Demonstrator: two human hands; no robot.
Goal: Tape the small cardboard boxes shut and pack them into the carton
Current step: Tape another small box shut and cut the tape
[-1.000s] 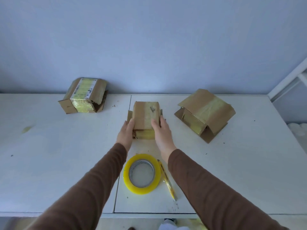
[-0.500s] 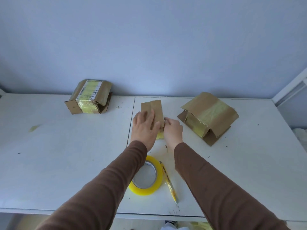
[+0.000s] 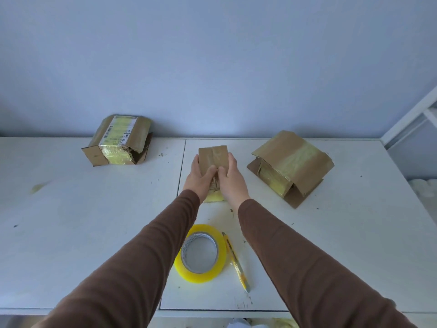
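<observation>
Small box point(image 3: 213, 158) — frame centre, on table point(image 3: 71, 233), long axis running away from viewer. Left hand point(image 3: 198, 176), right hand point(image 3: 230, 176) clasp its sides, thumbs pressing near flaps. Tape roll point(image 3: 201, 253) lower centre, behind wrists — equally near both hands.

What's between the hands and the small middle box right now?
Nothing visible. The left hand and right hand already grip the small box from both sides, thumbs on its top. The tape roll and cutter lie nearer, under the forearms.
</observation>
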